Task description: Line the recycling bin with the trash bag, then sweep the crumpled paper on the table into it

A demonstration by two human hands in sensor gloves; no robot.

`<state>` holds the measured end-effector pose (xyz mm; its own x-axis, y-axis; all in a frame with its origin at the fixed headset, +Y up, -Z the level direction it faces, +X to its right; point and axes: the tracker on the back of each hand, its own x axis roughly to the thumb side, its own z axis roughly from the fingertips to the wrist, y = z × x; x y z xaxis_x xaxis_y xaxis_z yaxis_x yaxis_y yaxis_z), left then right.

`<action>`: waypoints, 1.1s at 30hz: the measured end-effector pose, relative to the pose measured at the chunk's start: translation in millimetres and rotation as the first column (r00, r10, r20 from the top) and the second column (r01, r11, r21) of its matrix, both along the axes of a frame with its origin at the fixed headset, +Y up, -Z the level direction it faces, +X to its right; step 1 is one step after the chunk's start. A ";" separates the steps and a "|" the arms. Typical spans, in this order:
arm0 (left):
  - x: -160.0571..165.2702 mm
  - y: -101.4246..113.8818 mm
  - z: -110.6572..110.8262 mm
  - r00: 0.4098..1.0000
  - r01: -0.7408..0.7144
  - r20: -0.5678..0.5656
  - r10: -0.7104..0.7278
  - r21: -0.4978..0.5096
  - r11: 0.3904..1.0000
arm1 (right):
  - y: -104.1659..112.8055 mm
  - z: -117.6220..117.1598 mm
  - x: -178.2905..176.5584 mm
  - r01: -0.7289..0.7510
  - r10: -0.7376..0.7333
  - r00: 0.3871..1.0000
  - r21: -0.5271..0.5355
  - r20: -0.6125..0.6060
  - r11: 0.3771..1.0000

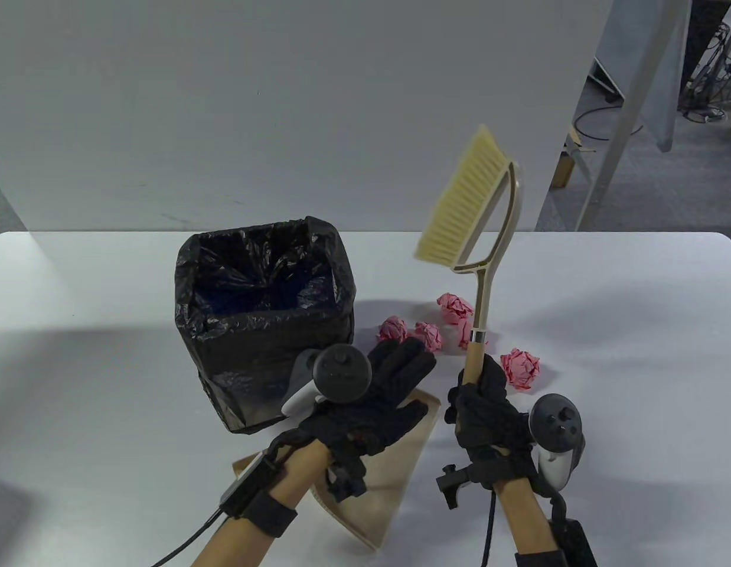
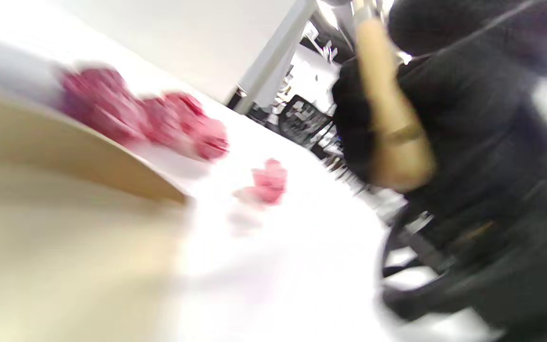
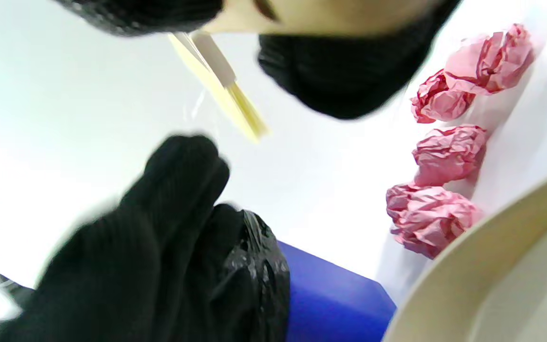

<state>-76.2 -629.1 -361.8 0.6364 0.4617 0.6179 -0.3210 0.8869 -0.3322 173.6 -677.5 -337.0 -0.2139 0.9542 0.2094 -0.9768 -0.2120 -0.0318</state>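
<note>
Brush (image 1: 469, 195) raised in the right hand (image 1: 480, 413): the fingers are curled tight round the wooden end of its handle, and the shaft runs up and away from that hand, so the pale bristles hang in the air well above the counter (image 1: 607, 331), beyond the paper balls. In the left wrist view the same wooden handle (image 2: 390, 118) shows blurred inside the black glove (image 2: 468, 118).

The left hand (image 1: 377, 396) lies flat, its fingers straight and spread, reaching forward over the far edge of a beige dustpan (image 1: 389, 478) that rests on the counter under and behind that hand. Whether the fingers press on the pan or hover just over it, the table view does not settle. It grips nothing.

Just to the left of the left hand, touching or nearly touching its tracker side, stands the recycling bin (image 1: 265, 331), its black trash bag (image 1: 224, 266) already folded out over the rim; the right wrist view shows a strip of the bin's blue wall (image 3: 330, 294) below the bag.

Five crumpled pink paper balls lie on the counter ahead of the hands. Three sit close together just beyond the left fingertips (image 1: 424, 335), one further off near the brush shaft (image 1: 455, 307), and one alone (image 1: 520, 367) just right of the right hand's knuckles.
</note>
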 end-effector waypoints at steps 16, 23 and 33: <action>-74.7 -52.4 35.5 0.991 0.123 -0.052 -0.126 -0.057 0.991 | -22.6 -1.0 -5.7 -0.202 0.159 0.978 -0.416 -0.134 0.887; -76.6 -61.1 30.9 0.985 0.160 -0.052 -0.167 -0.109 0.981 | -17.0 -1.4 -3.9 -0.340 0.286 0.940 -0.463 -0.184 0.819; -76.2 -58.9 33.8 0.982 0.171 -0.061 -0.179 -0.117 0.978 | 0.2 5.0 36.9 -0.382 0.472 0.879 -0.493 0.067 0.781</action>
<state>-152.4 -688.0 -328.0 0.7540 0.4020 0.5195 -0.1899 0.8905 -0.4134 210.5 -677.3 -332.0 -0.6124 0.7301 -0.3031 -0.7685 -0.6398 0.0117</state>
